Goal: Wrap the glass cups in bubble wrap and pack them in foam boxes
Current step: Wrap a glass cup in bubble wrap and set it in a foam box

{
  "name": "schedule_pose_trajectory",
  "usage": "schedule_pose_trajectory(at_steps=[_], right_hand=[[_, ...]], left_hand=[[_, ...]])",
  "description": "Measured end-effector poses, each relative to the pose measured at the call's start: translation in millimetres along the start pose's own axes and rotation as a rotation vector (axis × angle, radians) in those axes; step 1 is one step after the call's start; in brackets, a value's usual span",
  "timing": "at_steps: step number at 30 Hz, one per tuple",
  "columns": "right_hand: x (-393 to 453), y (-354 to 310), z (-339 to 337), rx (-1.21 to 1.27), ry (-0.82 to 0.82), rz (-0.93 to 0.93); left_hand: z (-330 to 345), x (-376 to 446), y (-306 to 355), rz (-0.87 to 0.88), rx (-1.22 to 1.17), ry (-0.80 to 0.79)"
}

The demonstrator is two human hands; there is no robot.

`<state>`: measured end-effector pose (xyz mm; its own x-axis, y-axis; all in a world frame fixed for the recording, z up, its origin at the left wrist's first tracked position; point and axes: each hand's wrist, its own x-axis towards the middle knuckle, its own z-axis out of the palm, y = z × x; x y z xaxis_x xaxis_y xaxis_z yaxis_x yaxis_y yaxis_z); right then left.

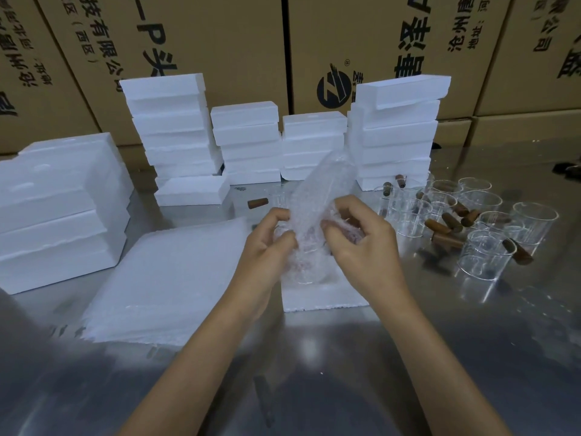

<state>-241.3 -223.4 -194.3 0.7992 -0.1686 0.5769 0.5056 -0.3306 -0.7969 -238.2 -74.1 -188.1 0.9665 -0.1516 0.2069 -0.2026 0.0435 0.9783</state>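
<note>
A clear glass cup [303,269] sits partly wrapped in a sheet of bubble wrap [317,196] above an open white foam box [323,297] at the table's middle. My left hand [267,247] pinches the wrap on the cup's left side. My right hand [358,237] grips the wrap on the cup's right side, fingers curled into it. The free end of the sheet stands up behind my hands. A stack of flat bubble wrap sheets [169,278] lies to the left.
Several bare glass cups [490,221] and brown cork-like stoppers [446,228] crowd the right of the steel table [345,372]. Stacks of white foam boxes [176,130] line the back and left [56,209]. Cardboard cartons [220,42] form a wall behind.
</note>
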Motion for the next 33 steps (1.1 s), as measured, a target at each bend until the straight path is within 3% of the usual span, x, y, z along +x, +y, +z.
schedule_pose_trajectory(at_steps=[9, 16, 21, 24, 30, 33], right_hand=[[-38.9, 3.3, -19.2, 0.033, 0.069, -0.04], [-60.0, 17.7, -33.8, -0.028, -0.076, -0.034], [-64.3, 17.6, -28.0, -0.072, -0.091, 0.01], [-67.5, 14.4, -24.6, -0.146, -0.105, -0.059], [-73.3, 17.5, -20.7, -0.498, -0.282, -0.069], [-72.8, 18.2, -14.9, -0.599, -0.304, -0.095]], left_hand=[[12.4, -14.7, 10.3, 0.202, 0.416, -0.222], [14.0, -23.5, -6.6, 0.279, 0.66, -0.212], [10.9, -17.5, -17.1, 0.293, 0.803, -0.122], [6.9, -14.4, -21.0, 0.306, 0.934, -0.098], [-11.3, -5.7, -7.7, 0.035, 0.753, -0.186], [-20.7, -6.3, 1.3, 0.03, 0.641, -0.234]])
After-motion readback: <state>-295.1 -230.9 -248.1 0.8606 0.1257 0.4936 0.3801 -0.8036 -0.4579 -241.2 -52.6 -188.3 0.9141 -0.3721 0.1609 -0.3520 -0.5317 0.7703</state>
